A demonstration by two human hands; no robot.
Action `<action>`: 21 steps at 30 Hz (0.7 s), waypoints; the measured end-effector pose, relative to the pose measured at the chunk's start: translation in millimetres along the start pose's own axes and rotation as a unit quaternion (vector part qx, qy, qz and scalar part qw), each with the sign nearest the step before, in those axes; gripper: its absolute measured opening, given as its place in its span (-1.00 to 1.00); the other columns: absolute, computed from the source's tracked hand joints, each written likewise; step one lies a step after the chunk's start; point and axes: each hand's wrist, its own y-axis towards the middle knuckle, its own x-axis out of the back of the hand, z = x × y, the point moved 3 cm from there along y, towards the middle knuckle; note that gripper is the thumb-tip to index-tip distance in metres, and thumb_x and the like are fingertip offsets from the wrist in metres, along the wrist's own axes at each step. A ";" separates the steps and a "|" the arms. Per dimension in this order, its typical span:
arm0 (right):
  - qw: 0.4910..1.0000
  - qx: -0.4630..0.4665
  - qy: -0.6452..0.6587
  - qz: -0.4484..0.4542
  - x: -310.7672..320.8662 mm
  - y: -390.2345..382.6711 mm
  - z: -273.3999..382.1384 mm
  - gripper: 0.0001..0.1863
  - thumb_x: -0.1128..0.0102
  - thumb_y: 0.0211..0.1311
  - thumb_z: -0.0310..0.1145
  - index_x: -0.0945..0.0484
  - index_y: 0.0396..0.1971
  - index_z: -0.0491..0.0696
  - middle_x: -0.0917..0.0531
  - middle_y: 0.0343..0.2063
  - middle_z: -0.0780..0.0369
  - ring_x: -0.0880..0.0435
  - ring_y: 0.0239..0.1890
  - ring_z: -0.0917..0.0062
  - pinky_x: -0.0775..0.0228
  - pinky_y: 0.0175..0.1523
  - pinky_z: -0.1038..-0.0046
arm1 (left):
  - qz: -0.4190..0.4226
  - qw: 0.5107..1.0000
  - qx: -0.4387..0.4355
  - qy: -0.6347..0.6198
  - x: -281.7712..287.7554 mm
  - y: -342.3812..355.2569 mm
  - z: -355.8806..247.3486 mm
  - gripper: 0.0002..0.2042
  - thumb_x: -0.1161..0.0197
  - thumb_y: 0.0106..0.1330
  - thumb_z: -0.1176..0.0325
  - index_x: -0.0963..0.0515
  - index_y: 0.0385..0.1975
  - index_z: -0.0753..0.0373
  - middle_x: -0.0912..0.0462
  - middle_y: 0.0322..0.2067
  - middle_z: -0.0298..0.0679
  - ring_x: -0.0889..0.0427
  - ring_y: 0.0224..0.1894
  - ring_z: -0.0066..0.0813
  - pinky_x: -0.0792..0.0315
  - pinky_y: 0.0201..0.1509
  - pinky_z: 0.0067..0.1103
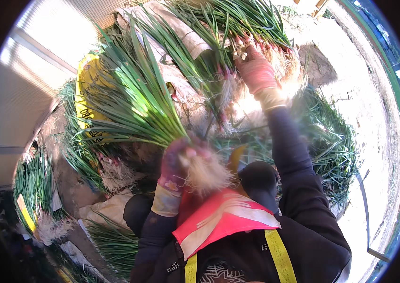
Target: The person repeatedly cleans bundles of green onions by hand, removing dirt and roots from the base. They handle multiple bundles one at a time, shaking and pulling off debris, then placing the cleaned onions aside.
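My left hand (173, 165), in a flowered glove, is closed around a bunch of spring onions (155, 106). Their long green leaves fan out to the upper left, and the pinkish bulbs and pale hairy roots point toward my lap. Farther off, my right hand (259, 73), in a reddish glove, reaches into a heap of spring onions (251, 21). Its fingers are bent and closed on a few of the bulbs along the heap's near edge. Several loose spring onions (226, 87) lie just left of that hand.
Pale sacking (181, 30) lies under the heap. A yellow printed bag (89, 89) sits at the left among more spring onions (32, 181). Blurred green leaves (325, 137) are piled at the right. A mesh wall (18, 104) bounds the left side.
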 end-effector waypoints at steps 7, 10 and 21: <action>0.987 -0.031 -0.054 0.145 -14.7 -8.2 8.0 -0.54 -0.06 0.02 -0.03 -0.57 -0.34 -0.16 -0.59 -0.42 -0.03 -0.57 -0.30 0.14 -0.37 -0.21 0.26 | -0.077 0.993 0.088 0.019 8.1 -1.8 -0.1 -0.55 -0.08 0.17 0.00 -0.44 -0.21 0.33 -0.57 -0.44 -0.10 -0.56 -0.33 -0.24 -0.47 -0.24 -0.34; 0.983 -0.009 0.026 0.183 -0.2 -47.1 3.0 -0.72 -0.06 0.12 -0.28 -0.54 -0.20 -0.07 -0.62 -0.40 0.13 -0.57 -0.40 0.42 -0.38 -0.22 0.45 | -0.040 0.997 0.061 -0.019 3.3 -0.5 -0.6 -0.59 -0.04 0.20 0.11 -0.44 -0.20 0.39 -0.59 -0.43 -0.07 -0.57 -0.35 -0.25 -0.46 -0.19 -0.35; 0.874 0.209 0.084 0.431 -9.7 -156.6 40.5 -0.63 0.04 0.12 -0.07 -0.53 -0.32 -0.07 -0.57 -0.53 0.03 -0.57 -0.42 0.19 -0.37 -0.31 0.27 | -0.073 0.977 0.075 0.187 23.8 -0.3 8.8 -0.70 -0.07 0.24 0.24 -0.46 -0.17 0.33 -0.53 -0.32 -0.22 -0.53 -0.28 -0.49 -0.44 -0.23 -0.60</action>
